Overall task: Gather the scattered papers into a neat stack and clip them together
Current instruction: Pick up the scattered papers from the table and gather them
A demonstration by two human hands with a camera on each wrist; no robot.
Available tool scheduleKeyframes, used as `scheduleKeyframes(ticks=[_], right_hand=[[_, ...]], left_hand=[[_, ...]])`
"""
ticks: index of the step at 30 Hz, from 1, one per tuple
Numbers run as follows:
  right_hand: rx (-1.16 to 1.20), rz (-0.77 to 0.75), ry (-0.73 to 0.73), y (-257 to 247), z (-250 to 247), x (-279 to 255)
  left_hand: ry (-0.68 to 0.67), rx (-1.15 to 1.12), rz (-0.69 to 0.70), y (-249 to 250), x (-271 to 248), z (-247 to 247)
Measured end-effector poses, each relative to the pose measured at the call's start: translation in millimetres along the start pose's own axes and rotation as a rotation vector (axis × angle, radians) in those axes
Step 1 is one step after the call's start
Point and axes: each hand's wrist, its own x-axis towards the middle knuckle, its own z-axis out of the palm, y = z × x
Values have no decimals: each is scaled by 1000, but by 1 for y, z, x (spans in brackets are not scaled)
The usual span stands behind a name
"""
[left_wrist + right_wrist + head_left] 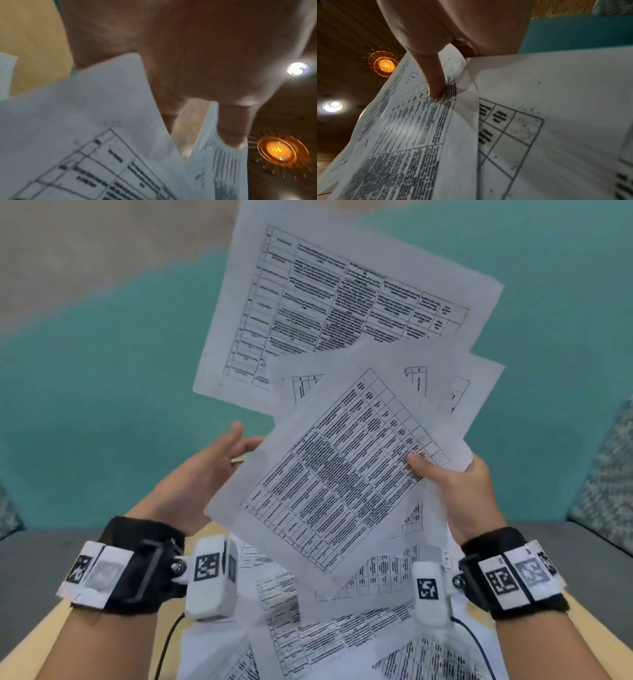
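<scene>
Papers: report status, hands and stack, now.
Right hand pinches fanned papers, thumb on top. Left hand open beside them, contact unclear. More sheets loose on the table. No clip in view.

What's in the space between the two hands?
In the head view, a fanned bunch of printed sheets spans from the left hand to the right hand.

Matt printed paper sheets (346, 474)
</scene>
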Motion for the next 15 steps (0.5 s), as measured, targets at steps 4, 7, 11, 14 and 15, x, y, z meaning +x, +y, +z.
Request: scheduleKeyframes(ticks=[4, 7, 11, 14, 15], right_hand=[[3, 13, 2, 1, 5, 0], [10, 7, 33, 2, 7, 0], [35, 9, 39, 3, 9, 1], [51, 4, 52, 5, 12, 2], [47, 1, 53, 5, 14, 1]], left_hand=[[231, 261, 123, 3, 4, 14], [272, 431, 121, 1, 2, 17], [377, 491, 27, 0, 3, 20], [443, 488, -9, 1, 4, 24], [445, 466, 3, 1, 4, 25]])
